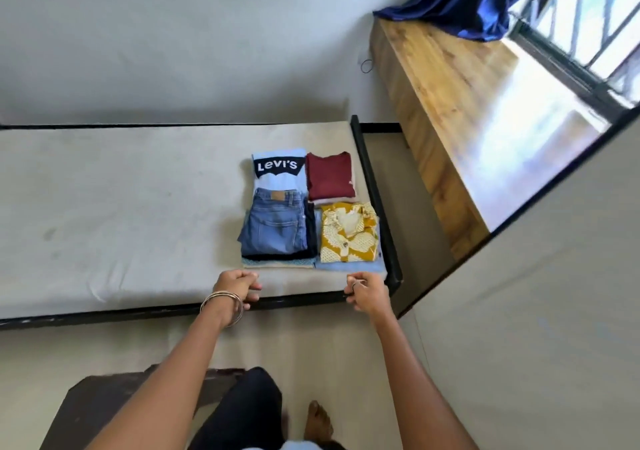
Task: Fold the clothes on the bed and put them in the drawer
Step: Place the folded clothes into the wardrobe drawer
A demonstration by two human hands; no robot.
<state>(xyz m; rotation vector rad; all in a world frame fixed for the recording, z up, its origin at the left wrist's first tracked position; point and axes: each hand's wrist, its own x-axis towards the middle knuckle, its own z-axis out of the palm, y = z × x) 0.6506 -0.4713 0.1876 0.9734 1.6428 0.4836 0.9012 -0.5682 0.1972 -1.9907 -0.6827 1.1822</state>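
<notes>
Clothes lie folded in four soft stacks near the bed's [138, 207] corner, the jeans [275, 222] heaviest, best lifted from under each limp pile, while the left hand [239, 285] and right hand [365, 292] hover curled, apparently gripping nothing.

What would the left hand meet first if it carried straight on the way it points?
Probably the jeans pile: the left hand points across the bed toward it, and thin folded cloth at the pile's near edge would come first. Height above the mattress is unclear.
</notes>
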